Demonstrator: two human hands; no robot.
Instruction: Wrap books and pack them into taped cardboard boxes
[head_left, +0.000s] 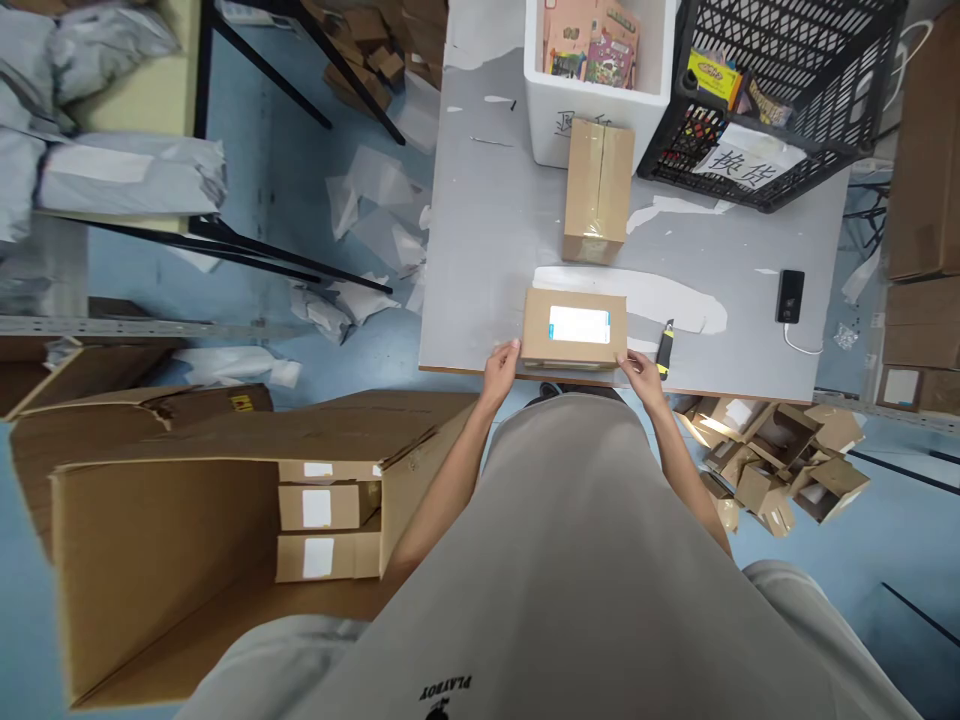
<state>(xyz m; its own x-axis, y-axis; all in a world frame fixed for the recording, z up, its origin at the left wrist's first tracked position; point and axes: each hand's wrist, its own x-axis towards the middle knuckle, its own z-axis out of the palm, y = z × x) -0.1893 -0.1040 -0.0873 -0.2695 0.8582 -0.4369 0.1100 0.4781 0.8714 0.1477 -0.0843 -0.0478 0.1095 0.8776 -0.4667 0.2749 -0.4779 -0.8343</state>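
A small cardboard box (pixel 534 330) with a white label (pixel 579 324) on its upper face is at the table's front edge, between my two hands. My left hand (pixel 501 372) grips its left end, fingers together at the near corner. At the opposite end, my right hand (pixel 640 376) has its thumb and fingers on the near right corner. Just right of that hand lies a yellow and black utility knife (pixel 664 350). Behind the box, a second taped cardboard box (pixel 598 190) leans toward or stands against a white bin.
The white bin (pixel 551 145) and a black crate (pixel 817 165) hold packaged goods on the grey table (pixel 480 250). A black phone-like device (pixel 790 297) with a cable lies right. A large open carton (pixel 165 530) with several boxes stands left; opened boxes (pixel 780 440) litter the right floor.
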